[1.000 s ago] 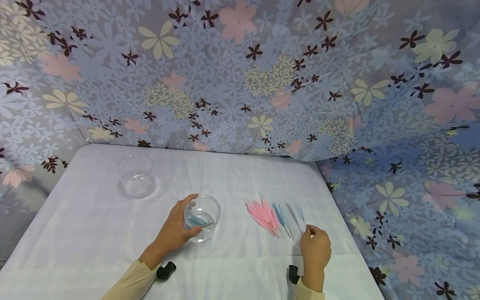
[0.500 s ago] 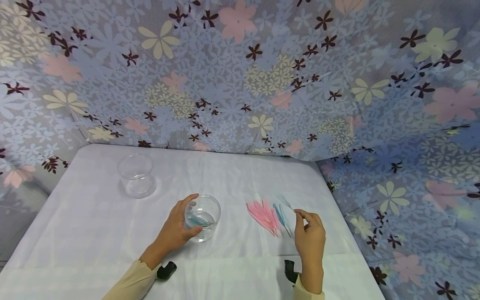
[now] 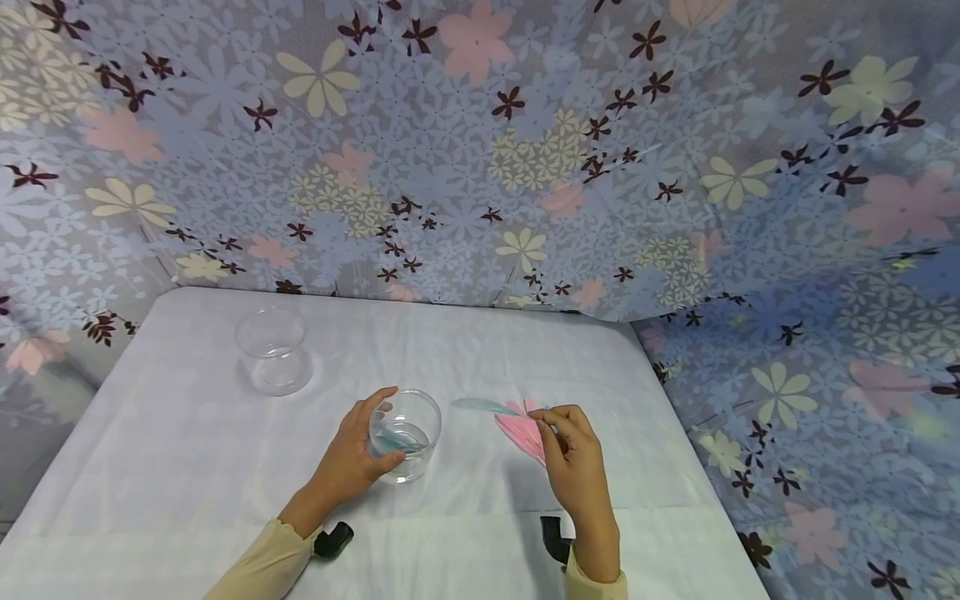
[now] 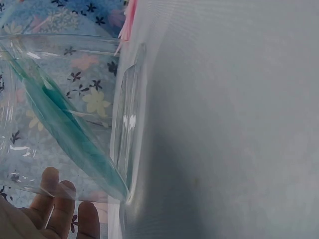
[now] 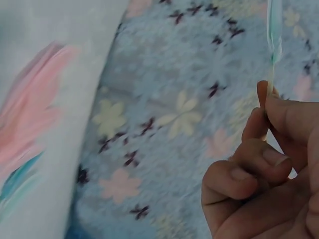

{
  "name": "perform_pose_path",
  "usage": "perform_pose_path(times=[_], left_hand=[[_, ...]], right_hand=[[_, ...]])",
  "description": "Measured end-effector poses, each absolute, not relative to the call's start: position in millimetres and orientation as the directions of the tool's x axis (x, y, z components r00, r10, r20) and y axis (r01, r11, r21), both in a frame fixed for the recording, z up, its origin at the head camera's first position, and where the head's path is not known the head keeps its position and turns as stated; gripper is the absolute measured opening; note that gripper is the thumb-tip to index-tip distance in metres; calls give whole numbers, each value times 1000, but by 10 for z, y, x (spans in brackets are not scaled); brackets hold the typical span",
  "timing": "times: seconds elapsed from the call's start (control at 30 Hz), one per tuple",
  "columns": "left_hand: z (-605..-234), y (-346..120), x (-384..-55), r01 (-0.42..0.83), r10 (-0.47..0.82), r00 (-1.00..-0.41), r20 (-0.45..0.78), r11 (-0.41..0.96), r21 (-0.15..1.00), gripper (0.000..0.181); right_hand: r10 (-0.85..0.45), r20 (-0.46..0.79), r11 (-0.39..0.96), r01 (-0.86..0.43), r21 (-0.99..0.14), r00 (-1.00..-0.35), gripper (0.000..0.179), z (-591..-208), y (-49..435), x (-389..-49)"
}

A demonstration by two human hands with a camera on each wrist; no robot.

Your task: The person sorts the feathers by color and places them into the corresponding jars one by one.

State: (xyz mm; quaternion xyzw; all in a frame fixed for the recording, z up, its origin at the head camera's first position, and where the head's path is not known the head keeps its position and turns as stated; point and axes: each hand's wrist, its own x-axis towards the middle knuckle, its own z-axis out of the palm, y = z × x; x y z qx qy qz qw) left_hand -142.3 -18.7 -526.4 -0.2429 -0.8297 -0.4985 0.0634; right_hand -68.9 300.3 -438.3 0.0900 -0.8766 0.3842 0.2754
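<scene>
On a white table [image 3: 187,467], lower centre, the left hand [image 3: 356,454] curls its fingers around a clear cup [image 3: 423,415] containing teal feathers [image 4: 75,132]; a second cup [image 3: 272,357], centre left, looks empty. Lower right, the right hand [image 3: 573,458] pinches a pale teal feather [image 3: 482,406], which overlaps pink feathers [image 3: 521,432]; moving it seems the present step, next needing a steady pinch.

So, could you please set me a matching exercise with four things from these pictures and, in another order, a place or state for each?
Things
1. Raised feather
2. Pink feathers
3. Nearer clear cup
4. Farther clear cup

Places or states
A. Has teal feathers inside, held by the left grip
B. Standing untouched, towards the back left
C. Pale teal, pinched by the right grip
D. Lying on the white tablecloth

Pairs: 1-C, 2-D, 3-A, 4-B
</scene>
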Motion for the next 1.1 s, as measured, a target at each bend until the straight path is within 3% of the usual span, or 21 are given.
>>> perform_pose_path(times=[0.4, 1.1], left_hand=[[-5284, -197, -1433, 472, 349, -870, 348, 385, 793, 90], [-5259, -179, -1420, 464, 339, -875, 345, 392, 794, 90]], right_hand=[[-175, 583, 690, -521, -503, -793, 19, -4177, 2676, -831], [-336, 470, 746, -535, -396, -816, 15, -4215, 2215, -922]])
